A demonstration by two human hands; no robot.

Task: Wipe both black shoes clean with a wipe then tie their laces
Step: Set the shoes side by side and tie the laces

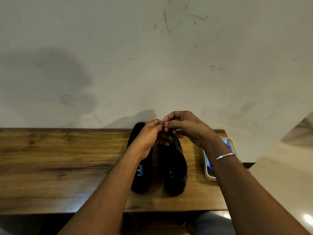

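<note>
Two black shoes stand side by side on a wooden table (59,158), toes toward the wall. The left shoe (142,177) shows a white-lettered insole; the right shoe (174,167) is glossy. My left hand (149,134) and my right hand (188,128) meet above the front of the right shoe, fingertips pinched together on its dark lace, which is mostly hidden between the fingers. A silver bangle (225,156) sits on my right wrist. No wipe is visible.
A phone (220,160) in a pale case lies on the table's right end, partly under my right forearm. A scuffed white wall (152,65) rises directly behind the table. The table's right edge is just past the phone.
</note>
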